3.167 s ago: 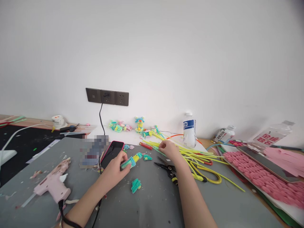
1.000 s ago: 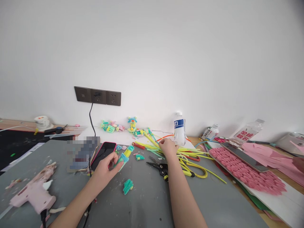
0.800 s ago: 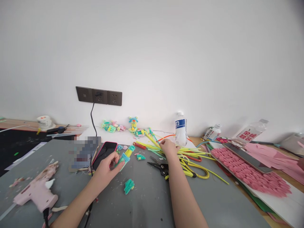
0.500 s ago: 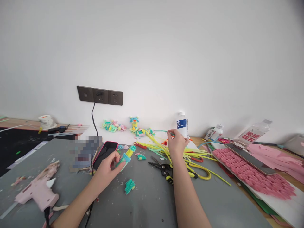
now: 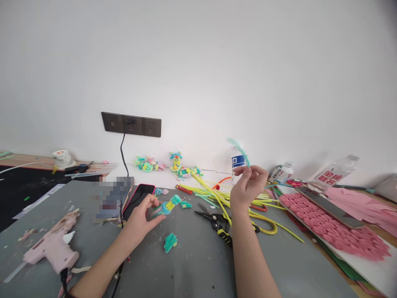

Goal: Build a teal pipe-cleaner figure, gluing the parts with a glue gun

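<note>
My left hand (image 5: 145, 217) is closed around a small teal, blue and yellow pipe-cleaner figure (image 5: 171, 204), its yellow and teal end pointing up to the right. Raised in front of the white bottle (image 5: 238, 160), my right hand (image 5: 249, 186) pinches a short teal pipe cleaner (image 5: 239, 149) that curves upward and is blurred. Under the right wrist lie several yellow pipe cleaners (image 5: 217, 194). Black and yellow pliers (image 5: 217, 225) rest left of the right forearm, partly behind it. A bent teal pipe-cleaner piece (image 5: 170, 242) lies on the grey mat between my arms, with a smaller teal piece (image 5: 186, 204) farther back.
A pink glue gun (image 5: 54, 244) lies at the left, its black cord near my left forearm. A pink-edged phone (image 5: 141, 196) sits behind my left hand. Finished-looking pipe-cleaner figures (image 5: 175, 162) stand along the wall. Pink braided material (image 5: 335, 227) and bottles (image 5: 336, 174) are at the right.
My right hand has risen from the yellow pipe cleaners and moved right, lifting a teal pipe cleaner out. My left hand still holds the figure, now tilted a little lower.
</note>
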Tool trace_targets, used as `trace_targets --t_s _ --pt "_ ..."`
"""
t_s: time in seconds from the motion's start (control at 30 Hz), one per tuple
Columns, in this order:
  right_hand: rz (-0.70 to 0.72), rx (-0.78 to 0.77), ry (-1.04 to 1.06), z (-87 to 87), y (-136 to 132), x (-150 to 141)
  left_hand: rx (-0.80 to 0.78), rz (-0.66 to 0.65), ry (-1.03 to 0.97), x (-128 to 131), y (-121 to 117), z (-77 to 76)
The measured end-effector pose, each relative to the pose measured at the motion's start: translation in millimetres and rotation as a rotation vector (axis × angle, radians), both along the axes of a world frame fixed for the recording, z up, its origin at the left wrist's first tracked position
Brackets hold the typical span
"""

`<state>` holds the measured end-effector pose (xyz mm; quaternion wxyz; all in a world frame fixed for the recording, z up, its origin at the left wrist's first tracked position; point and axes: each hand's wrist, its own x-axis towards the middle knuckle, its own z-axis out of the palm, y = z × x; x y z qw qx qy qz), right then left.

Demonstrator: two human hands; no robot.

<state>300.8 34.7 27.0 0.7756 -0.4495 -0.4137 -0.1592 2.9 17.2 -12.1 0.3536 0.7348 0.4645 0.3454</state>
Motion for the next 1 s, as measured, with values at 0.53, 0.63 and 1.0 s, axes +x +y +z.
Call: trace_targets --t_s 0.53,0.63,1.0 --pt "0.604 -0.303 0.508 -17.6 18.7 -14.7 -0.155 -0.142 -0.204 -1.0 7.9 -22.4" --pt "0.695 -0.431 0.460 -21.3 20.5 -29.3 -0.140 -0.129 -0.199 0.4 7.0 -20.7" --pt "0.768 -0.630 0.399 -22.6 16.9 -49.1 -0.124 -0.080 -0.119 3.0 6.6 -19.1"
